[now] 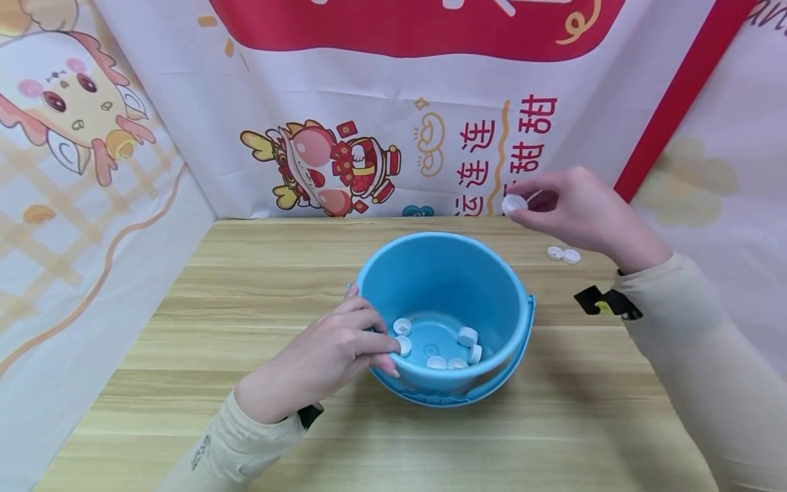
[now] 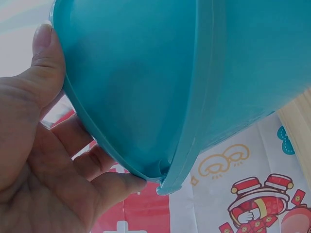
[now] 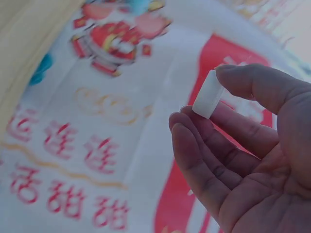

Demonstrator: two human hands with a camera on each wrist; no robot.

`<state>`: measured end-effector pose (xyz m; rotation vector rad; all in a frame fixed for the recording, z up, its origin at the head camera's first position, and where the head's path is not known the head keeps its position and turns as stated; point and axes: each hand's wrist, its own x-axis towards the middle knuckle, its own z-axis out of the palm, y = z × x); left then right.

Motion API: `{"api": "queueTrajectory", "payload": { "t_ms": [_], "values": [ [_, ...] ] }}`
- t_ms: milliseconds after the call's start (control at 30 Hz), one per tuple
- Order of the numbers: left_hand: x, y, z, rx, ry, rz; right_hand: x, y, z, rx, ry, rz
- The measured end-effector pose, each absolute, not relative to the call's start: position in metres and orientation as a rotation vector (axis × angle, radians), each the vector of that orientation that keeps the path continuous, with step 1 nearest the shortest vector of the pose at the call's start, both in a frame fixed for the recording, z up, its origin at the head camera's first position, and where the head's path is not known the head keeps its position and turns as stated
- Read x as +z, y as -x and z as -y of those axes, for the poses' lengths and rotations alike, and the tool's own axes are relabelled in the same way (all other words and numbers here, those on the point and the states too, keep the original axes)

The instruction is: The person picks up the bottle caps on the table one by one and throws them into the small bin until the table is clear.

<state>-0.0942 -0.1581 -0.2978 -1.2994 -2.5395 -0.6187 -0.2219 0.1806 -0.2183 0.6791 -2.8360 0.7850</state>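
Observation:
A blue plastic bucket (image 1: 439, 280) stands upright on the wooden table, with several white bottle caps (image 1: 467, 336) on its floor. My left hand (image 1: 344, 338) grips the bucket's rim at the near left. In the left wrist view, the thumb of the left hand (image 2: 53, 160) lies along one side of the bucket (image 2: 131, 87) and the fingers curl round the other. Up beyond the bucket on the right, my right hand (image 1: 578, 208) pinches a white bottle cap (image 1: 514, 203). The right wrist view has this cap (image 3: 209, 94) between thumb and fingertips.
Two white caps (image 1: 562, 255) lie side by side on the wooden table (image 1: 258, 273), beneath the right hand. A printed cloth (image 1: 393, 102) hangs behind the table, with others at the left and right. The bucket's handle (image 1: 492, 389) hangs folded down on its near side.

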Motion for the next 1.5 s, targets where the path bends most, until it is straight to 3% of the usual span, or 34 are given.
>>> {"api": "queueTrajectory", "payload": {
  "t_ms": [267,700,1500],
  "values": [
    [-0.297,0.094,0.158,-0.632,1.294,2.557,-0.194,0.200,-0.146,0.781,-0.879,2.776],
    [-0.298,0.095,0.159,-0.633,1.298,2.546,-0.191,0.185,-0.115,0.869,-1.139,2.678],
    [-0.298,0.095,0.158,-0.649,1.306,2.555,-0.202,0.184,-0.104,0.800,-1.311,2.714]
  ]
}}
